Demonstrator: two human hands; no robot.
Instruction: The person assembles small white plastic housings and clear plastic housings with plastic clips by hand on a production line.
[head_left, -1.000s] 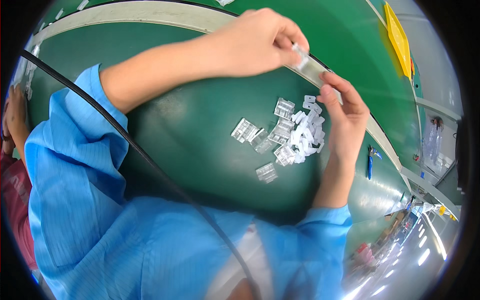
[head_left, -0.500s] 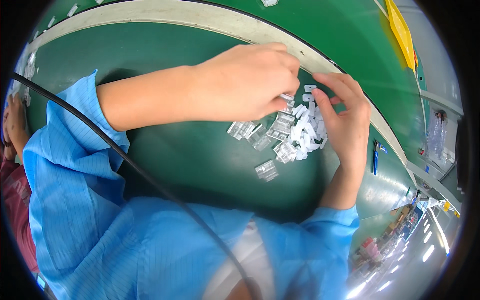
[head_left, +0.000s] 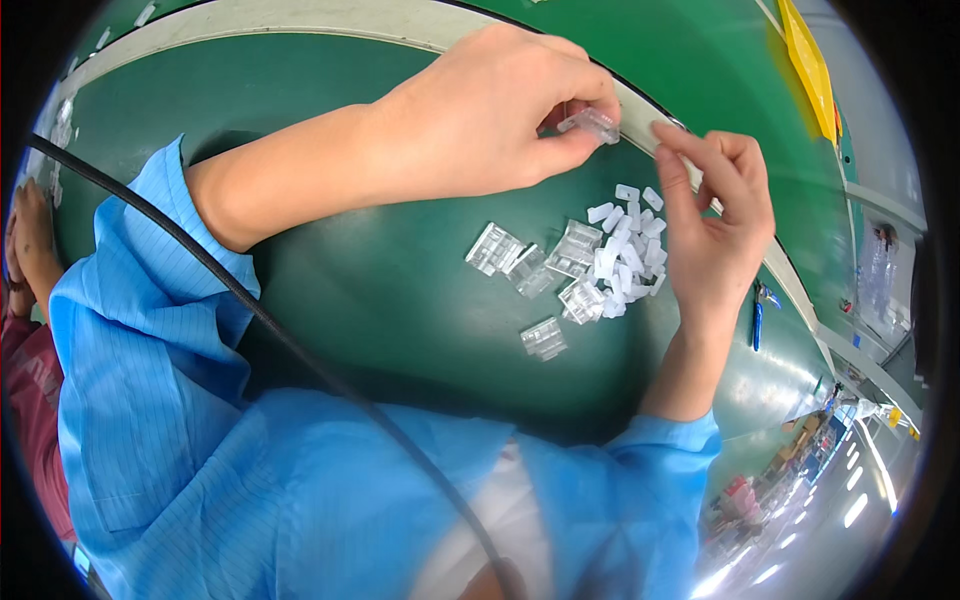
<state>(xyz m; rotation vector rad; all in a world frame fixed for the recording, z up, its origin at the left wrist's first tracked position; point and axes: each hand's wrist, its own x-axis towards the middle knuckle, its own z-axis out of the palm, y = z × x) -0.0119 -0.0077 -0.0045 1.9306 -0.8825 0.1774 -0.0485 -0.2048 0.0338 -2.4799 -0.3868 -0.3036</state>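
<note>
Up top, centre-right of frame: left hand (head_left: 480, 120) pinches one small clear plastic piece (head_left: 592, 124) between thumb and fingertips, lifted off the green table (head_left: 330, 290). Right hand (head_left: 715, 220) sits just beside it, fingers loosely curled, holding nothing visible. Below them, loose pile of clear plastic pieces (head_left: 610, 262) on the table; no container around it.

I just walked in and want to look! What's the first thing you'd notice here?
Most striking is the left hand, up near the top, pinching one small clear plastic piece between its fingertips. Just below, a heap of clear and white plastic pieces lies on the green table, with the right hand curled beside it, holding nothing that shows. Blue sleeves fill the bottom.
</note>
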